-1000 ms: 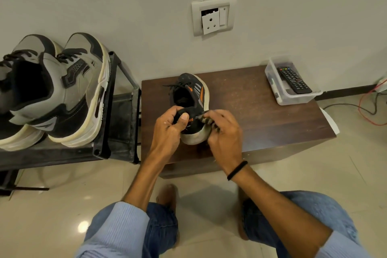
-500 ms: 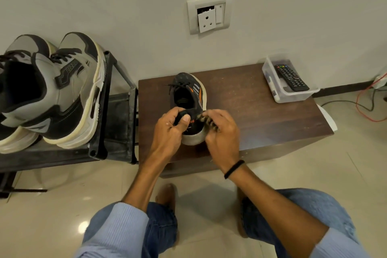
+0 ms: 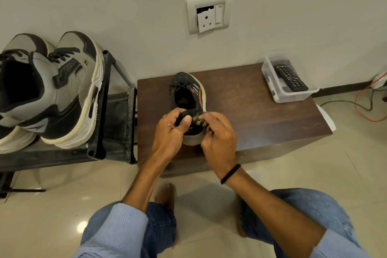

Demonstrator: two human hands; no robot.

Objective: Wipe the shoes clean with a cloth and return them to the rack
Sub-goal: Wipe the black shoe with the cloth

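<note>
Dark shoe [image 3: 189, 96] sits on the desk [image 3: 251, 111], toe to the wall and heel at the near edge, sole down as far as I can see.

Left grip [image 3: 169, 132]: clamped on the heel collar, thumb over the back rim, fingers curled round the far side. Right grip [image 3: 219, 134]: fingers curled, pinching a small bunched cloth [image 3: 198, 118] against the back of the heel. Both grips touch the shoe, close together.

Handling, my read:
- Light trainer. One grip should be enough to lift it.
- Upper looks soft and will cave if squeezed mid-body. The heel and sole edge look like the stiff parts, so hold there.
- The pale sole rim looks smooth, maybe slick if the cloth is damp. Can't tell wet or dry.
- Laces are loose near the tongue and could snag. Hold at the heel to stay clear of them.
- Cloth is limp and needs bunching to put any pressure on.

Containers:
- Clear plastic box [image 3: 272, 88] at the far right corner of the desk, well apart from the shoe. It holds a black remote [image 3: 291, 78]. Can't make out anything else inside.
- Rack [image 3: 98, 115] just beside the desk on my left. Its top shelf carries a pair of grey shoes [image 3: 69, 90], heels toward me.
</note>
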